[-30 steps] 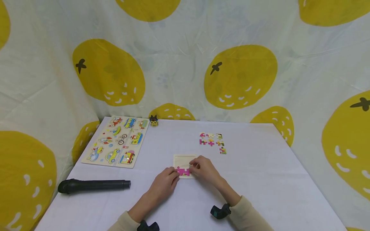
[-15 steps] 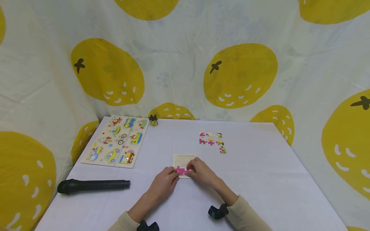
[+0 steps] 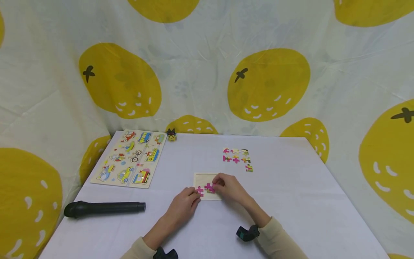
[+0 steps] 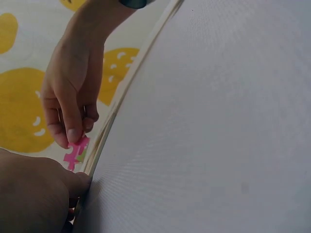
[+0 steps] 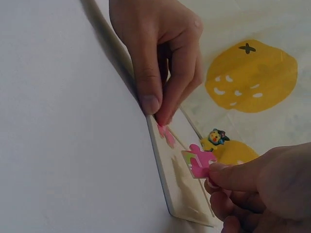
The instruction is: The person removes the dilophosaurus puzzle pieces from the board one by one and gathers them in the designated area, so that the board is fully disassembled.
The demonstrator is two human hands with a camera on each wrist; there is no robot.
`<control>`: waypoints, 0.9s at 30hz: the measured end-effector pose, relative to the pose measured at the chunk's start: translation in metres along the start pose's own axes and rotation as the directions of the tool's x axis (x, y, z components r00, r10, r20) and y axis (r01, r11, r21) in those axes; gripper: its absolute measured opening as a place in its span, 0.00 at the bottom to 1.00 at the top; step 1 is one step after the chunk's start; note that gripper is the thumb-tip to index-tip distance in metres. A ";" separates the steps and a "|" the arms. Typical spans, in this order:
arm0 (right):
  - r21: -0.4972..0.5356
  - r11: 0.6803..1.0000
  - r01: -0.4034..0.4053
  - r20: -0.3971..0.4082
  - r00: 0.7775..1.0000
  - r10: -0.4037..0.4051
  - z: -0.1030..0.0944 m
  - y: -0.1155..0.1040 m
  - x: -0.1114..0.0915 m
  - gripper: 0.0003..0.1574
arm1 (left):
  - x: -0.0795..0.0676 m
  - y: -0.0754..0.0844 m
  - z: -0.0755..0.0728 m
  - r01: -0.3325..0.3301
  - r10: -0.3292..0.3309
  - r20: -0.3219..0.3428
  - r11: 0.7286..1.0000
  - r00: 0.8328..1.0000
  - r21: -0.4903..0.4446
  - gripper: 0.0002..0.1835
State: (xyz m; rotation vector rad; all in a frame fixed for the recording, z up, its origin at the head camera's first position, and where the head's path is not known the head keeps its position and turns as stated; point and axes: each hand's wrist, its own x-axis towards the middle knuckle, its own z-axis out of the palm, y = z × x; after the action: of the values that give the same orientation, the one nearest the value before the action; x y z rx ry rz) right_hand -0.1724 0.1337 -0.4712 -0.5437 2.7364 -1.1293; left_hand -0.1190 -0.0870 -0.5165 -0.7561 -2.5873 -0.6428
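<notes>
A small wooden puzzle frame [image 3: 206, 174] lies in front of me in the head view. One pink jigsaw piece [image 3: 201, 191] sits in its lower left corner, partly covered by fingers. My left hand [image 3: 185, 204] grips the frame at that corner, thumb at the rim and forefinger touching the piece. Above the right part of the frame, my right hand [image 3: 230, 187] pinches another pink jigsaw piece [image 3: 209, 188] between thumb and forefinger. The right wrist view shows this held piece [image 5: 197, 162] tilted and apart from the frame, with a green patch along one edge.
Several loose jigsaw pieces [image 3: 236, 159] lie behind the frame to the right. To the left are a wooden vehicle puzzle board [image 3: 129, 158] and a black microphone [image 3: 105, 208]. A small yellow figurine [image 3: 171, 135] stands near the table's back edge.
My right hand first brought its pink piece left against the corner piece, then lifted it back up and to the right, leaving a gap. The left hand has stayed in place.
</notes>
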 end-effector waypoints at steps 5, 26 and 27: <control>0.009 0.998 -0.066 -0.053 0.996 0.067 -0.013 0.009 0.006 0.07 | 0.000 0.000 -0.001 0.005 -0.005 0.013 1.000 1.000 0.000 0.06; -0.019 0.981 -0.194 -0.204 0.961 0.186 -0.068 0.071 0.029 0.10 | -0.001 -0.002 0.004 -0.030 0.030 -0.055 1.000 0.998 -0.003 0.05; -0.022 0.980 -0.197 -0.202 0.961 0.188 -0.070 0.073 0.030 0.10 | -0.001 -0.002 0.004 -0.029 0.029 -0.055 1.000 0.998 -0.002 0.05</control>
State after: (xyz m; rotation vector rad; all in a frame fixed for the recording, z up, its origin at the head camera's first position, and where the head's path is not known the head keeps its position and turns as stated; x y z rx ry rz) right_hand -0.2378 0.2162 -0.4728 -0.1693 2.9093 -1.1357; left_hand -0.1204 -0.0868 -0.5204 -0.7652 -2.5216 -0.6493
